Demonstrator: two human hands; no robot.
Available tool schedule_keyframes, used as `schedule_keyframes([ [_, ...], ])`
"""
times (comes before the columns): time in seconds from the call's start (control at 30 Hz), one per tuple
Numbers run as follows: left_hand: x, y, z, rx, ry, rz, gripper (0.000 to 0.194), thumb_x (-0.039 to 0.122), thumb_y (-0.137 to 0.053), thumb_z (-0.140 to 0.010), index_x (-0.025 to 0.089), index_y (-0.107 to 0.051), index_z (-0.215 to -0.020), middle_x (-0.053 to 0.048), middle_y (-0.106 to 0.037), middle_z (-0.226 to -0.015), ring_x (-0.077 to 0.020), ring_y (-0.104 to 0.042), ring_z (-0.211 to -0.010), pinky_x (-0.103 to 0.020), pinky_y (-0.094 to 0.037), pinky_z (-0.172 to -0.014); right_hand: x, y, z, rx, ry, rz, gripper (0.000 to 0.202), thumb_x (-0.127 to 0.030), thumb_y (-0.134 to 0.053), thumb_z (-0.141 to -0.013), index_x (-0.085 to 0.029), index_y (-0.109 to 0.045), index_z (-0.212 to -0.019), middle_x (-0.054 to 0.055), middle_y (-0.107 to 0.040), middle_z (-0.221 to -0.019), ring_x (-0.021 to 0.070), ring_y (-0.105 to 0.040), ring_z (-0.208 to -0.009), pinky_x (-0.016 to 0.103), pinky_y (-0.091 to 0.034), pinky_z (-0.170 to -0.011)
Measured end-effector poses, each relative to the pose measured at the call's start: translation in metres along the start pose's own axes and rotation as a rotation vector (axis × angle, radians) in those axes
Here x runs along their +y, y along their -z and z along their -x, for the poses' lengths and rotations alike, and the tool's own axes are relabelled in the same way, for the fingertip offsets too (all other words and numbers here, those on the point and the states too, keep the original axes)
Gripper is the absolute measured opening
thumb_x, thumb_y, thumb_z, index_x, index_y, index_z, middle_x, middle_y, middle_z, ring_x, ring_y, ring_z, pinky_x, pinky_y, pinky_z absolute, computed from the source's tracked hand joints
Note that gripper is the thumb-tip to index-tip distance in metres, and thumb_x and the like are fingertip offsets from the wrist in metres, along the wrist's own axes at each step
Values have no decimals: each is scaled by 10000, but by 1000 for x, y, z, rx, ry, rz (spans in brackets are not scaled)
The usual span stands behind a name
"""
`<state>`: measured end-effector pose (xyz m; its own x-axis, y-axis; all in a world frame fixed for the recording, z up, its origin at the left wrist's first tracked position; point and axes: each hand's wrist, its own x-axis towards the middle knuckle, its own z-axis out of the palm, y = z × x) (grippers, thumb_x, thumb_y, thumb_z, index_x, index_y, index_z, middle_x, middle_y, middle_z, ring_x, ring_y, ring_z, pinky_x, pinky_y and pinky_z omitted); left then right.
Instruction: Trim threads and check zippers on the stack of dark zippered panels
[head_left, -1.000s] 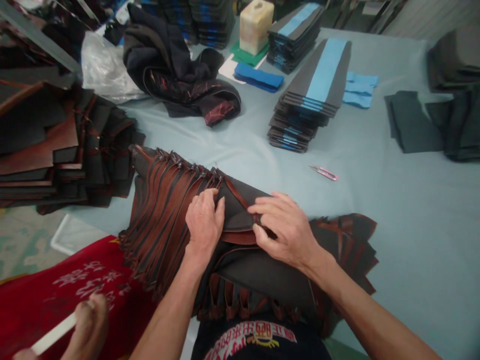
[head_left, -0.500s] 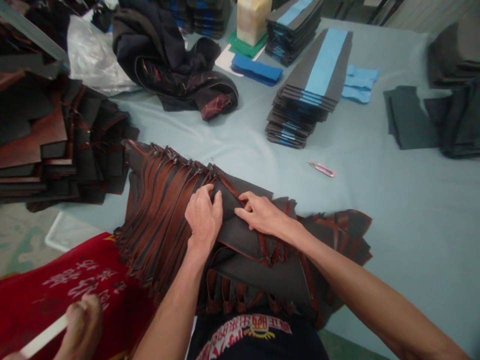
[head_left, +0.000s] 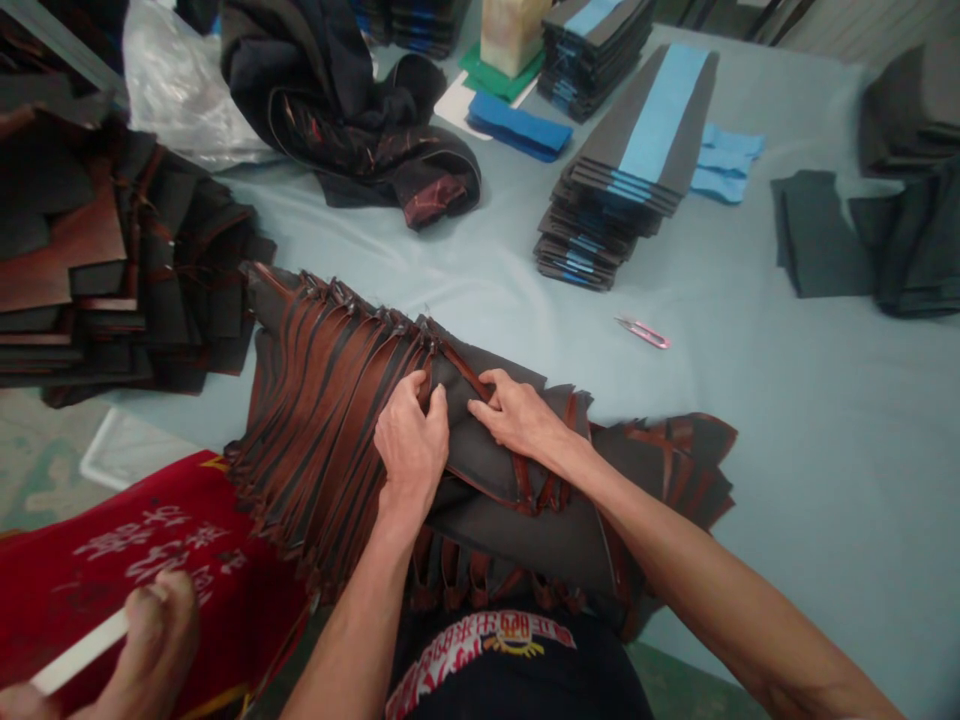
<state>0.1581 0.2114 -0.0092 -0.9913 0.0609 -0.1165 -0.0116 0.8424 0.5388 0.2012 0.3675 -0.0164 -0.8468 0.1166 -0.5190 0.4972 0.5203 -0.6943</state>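
Note:
A long fanned row of dark grey fabric pieces with brown trim (head_left: 322, 400) lies across the table's near edge. My left hand (head_left: 412, 435) rests on it with fingers curled at the edge of a brown-trimmed piece; its fingertips are partly hidden. Just to the right, my right hand (head_left: 517, 412) pinches a narrow brown strip (head_left: 461, 368) that runs up and left across a dark grey panel (head_left: 469, 430). Brown loops (head_left: 480, 575) hang along the lower side, close to my body.
Pink thread snips (head_left: 643, 333) lie beyond my hands. Stacked grey pieces with blue stripes (head_left: 645, 150) stand farther back. Brown and black panels (head_left: 67, 250) are piled at left. Another person's hand (head_left: 154, 640) holds a white stick-like item over red cloth (head_left: 150, 540).
Both hands keep nearly the same places on the fabric, with the right fingers closing on the brown strip. The view has shifted slightly. The other person's hand has moved a little.

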Motion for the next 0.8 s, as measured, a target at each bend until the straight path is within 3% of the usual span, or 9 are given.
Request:
schedule_keyframes([
  [0.1,-8,1,5,-25,-4,-79,296,344,-617,-973,179,-763,-1171,-143,-825,-1144,-353,-770,-1098,-451,-577,-953,4,-3,-1,14,9,-19,439,-310,-635,-1011,-141,-568,-1411,-16,-704,-675,187,-696,-647,295,-475,-697],
  [0.27,-17,2,5,36,-167,-193,400,272,-549,-1032,196,-676,-1404,-137,-778,-1286,-317,-765,-1087,-396,-568,-900,6,-5,-1,35,21,-34,429,-297,-622,-1013,-128,-574,-1405,-11,-713,-683,183,-691,-635,293,-468,-688],
  [0.43,-21,1,1,54,-277,-259,396,263,-522,-1055,208,-680,-1414,-133,-767,-1266,-296,-763,-1050,-368,-569,-847,7,-7,-2,48,29,-34,436,-293,-623,-1008,-112,-581,-1403,-6,-708,-681,190,-686,-649,300,-455,-693],
  [0.63,-36,0,2,-19,-427,-242,471,202,-434,-1065,143,-588,-1506,-183,-706,-1396,-300,-711,-1230,-396,-577,-995,9,-7,-2,64,42,-8,427,-297,-631,-1006,-128,-584,-1395,-5,-705,-692,199,-686,-713,298,-428,-705],
  [0.8,-37,-1,-2,-24,-435,-116,422,231,-436,-1047,139,-670,-1385,-172,-725,-1356,-284,-692,-1270,-402,-532,-1108,9,-8,-2,64,43,2,412,-310,-633,-1010,-139,-589,-1382,4,-715,-712,205,-690,-719,301,-426,-694],
])
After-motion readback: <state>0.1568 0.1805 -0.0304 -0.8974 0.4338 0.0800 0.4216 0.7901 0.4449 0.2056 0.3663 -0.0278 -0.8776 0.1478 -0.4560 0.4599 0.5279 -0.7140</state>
